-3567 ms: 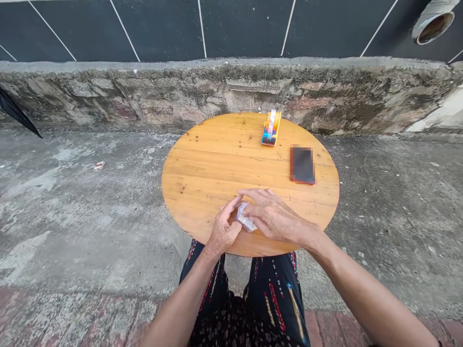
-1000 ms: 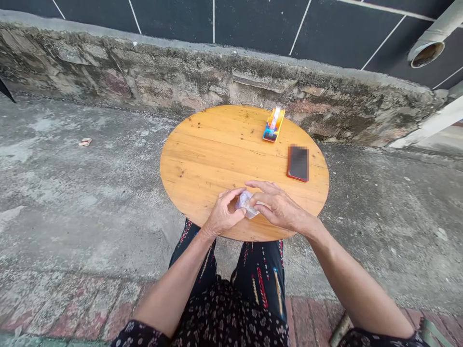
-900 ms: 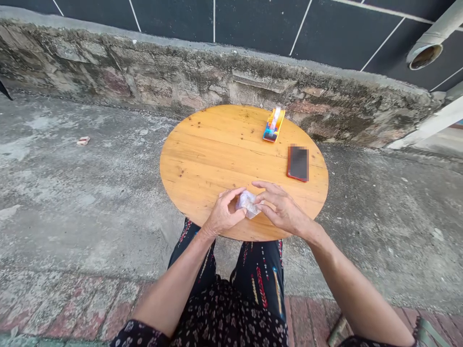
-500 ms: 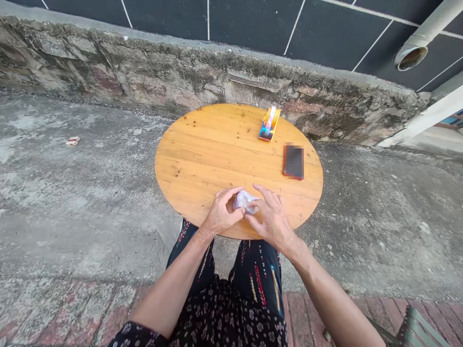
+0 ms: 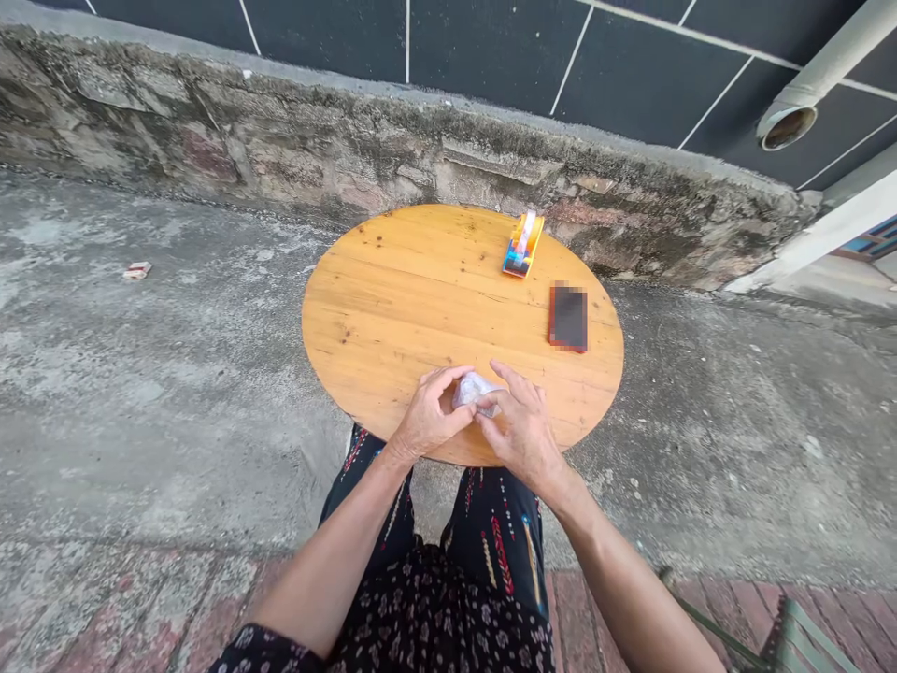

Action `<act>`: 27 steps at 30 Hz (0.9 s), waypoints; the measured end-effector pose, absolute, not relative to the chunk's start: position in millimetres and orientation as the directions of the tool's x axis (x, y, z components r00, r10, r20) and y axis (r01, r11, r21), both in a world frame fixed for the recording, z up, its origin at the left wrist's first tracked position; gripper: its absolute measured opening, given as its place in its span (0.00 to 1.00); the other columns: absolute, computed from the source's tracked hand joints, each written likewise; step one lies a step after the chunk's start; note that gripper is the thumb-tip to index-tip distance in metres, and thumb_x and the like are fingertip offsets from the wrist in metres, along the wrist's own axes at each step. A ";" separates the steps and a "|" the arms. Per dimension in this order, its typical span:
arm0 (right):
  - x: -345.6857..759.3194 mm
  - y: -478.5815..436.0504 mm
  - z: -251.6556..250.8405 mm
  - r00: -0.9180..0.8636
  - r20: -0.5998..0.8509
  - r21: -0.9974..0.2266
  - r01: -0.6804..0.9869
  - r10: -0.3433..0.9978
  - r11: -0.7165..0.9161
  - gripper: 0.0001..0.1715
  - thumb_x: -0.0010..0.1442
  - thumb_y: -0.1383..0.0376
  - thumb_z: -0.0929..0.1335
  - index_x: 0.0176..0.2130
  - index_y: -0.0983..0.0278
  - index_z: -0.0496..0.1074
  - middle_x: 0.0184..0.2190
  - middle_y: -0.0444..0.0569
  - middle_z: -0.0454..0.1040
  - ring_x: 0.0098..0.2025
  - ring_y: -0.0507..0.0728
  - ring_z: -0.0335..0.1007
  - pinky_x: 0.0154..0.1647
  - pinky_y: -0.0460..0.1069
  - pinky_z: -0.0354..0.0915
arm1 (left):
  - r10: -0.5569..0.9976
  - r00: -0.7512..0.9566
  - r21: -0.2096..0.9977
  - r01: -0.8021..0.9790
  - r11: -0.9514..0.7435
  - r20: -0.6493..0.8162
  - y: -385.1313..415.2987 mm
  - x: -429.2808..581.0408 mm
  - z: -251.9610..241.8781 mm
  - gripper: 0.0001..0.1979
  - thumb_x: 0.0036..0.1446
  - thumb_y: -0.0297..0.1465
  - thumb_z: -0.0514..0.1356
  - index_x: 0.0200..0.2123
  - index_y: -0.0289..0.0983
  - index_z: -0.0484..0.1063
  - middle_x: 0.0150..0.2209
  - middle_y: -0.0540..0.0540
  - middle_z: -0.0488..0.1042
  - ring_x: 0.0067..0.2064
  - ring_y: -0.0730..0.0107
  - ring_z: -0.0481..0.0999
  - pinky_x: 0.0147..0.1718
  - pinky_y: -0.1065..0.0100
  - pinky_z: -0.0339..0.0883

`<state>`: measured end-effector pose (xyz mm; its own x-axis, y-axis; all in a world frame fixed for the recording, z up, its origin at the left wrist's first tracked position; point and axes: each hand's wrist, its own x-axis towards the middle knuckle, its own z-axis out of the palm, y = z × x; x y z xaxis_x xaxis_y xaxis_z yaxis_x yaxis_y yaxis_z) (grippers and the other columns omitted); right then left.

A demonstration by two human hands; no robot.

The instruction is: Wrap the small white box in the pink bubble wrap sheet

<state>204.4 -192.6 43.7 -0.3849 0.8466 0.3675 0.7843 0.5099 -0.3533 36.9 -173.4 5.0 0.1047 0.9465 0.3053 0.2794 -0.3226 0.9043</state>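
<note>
Near the front edge of the round wooden table (image 5: 392, 318) is a small whitish-lilac bundle (image 5: 471, 387) that looks wrapped in clear film or plastic. My left hand (image 5: 435, 411) grips it from the left, with thumb in front and fingers behind. From the right, my right hand (image 5: 522, 421) pinches at the bundle's near right side with thumb and index finger, its other fingers raised. What lies inside the wrapping I cannot make out, and the fingers partly cover the bundle.
A yellow and blue tape dispenser (image 5: 522, 245) with a tape roll stands at the table's back right. Nearer me lies a dark, blurred rectangular object (image 5: 568, 318) with a red edge. Behind the table runs a low stone wall (image 5: 280, 140). A green chair (image 5: 805, 636) is at lower right.
My right thumb and index finger have come closer together at the bundle's near side. My left hand keeps its hold, and the view has shifted slightly.
</note>
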 end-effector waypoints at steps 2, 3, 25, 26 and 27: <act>203.0 -193.3 44.9 -0.376 0.347 -0.353 0.796 0.859 0.492 0.05 0.60 0.65 0.67 0.37 0.63 0.73 0.61 0.61 0.63 0.58 0.67 0.63 0.53 0.63 0.58 | 0.945 0.105 0.905 0.272 -0.326 0.309 -173.3 36.7 5.1 0.22 0.49 0.31 0.63 0.50 0.37 0.71 0.51 0.41 0.75 0.54 0.56 0.72 0.57 0.54 0.62; 202.2 -193.6 45.4 -0.371 0.340 -0.354 0.801 0.864 0.483 0.05 0.60 0.65 0.67 0.37 0.62 0.73 0.61 0.61 0.63 0.58 0.67 0.63 0.53 0.64 0.58 | 0.945 0.104 0.907 0.269 -0.326 0.309 -173.3 36.6 5.0 0.22 0.49 0.31 0.63 0.50 0.37 0.71 0.51 0.41 0.75 0.54 0.56 0.72 0.57 0.54 0.61; 196.0 -201.4 42.3 -0.300 0.327 -0.376 0.829 0.896 0.414 0.05 0.59 0.62 0.68 0.37 0.61 0.71 0.62 0.60 0.62 0.61 0.68 0.60 0.57 0.69 0.54 | 0.943 0.125 0.906 0.261 -0.332 0.309 -174.6 32.2 7.0 0.20 0.51 0.30 0.61 0.49 0.40 0.71 0.49 0.44 0.76 0.51 0.58 0.73 0.56 0.56 0.62; 194.5 -202.4 41.8 -0.301 0.336 -0.353 0.838 0.892 0.416 0.05 0.59 0.63 0.67 0.37 0.61 0.71 0.62 0.60 0.61 0.61 0.68 0.61 0.57 0.69 0.55 | 0.942 0.125 0.907 0.258 -0.333 0.311 -174.4 32.2 6.8 0.20 0.51 0.30 0.61 0.49 0.40 0.71 0.49 0.44 0.76 0.51 0.58 0.73 0.56 0.56 0.62; 193.0 -203.1 41.5 -0.302 0.340 -0.336 0.845 0.890 0.415 0.05 0.59 0.64 0.67 0.37 0.61 0.71 0.62 0.61 0.61 0.61 0.68 0.60 0.56 0.69 0.55 | 0.942 0.125 0.907 0.256 -0.334 0.312 -174.3 32.2 6.6 0.20 0.51 0.31 0.61 0.49 0.40 0.72 0.49 0.44 0.76 0.51 0.58 0.73 0.56 0.56 0.61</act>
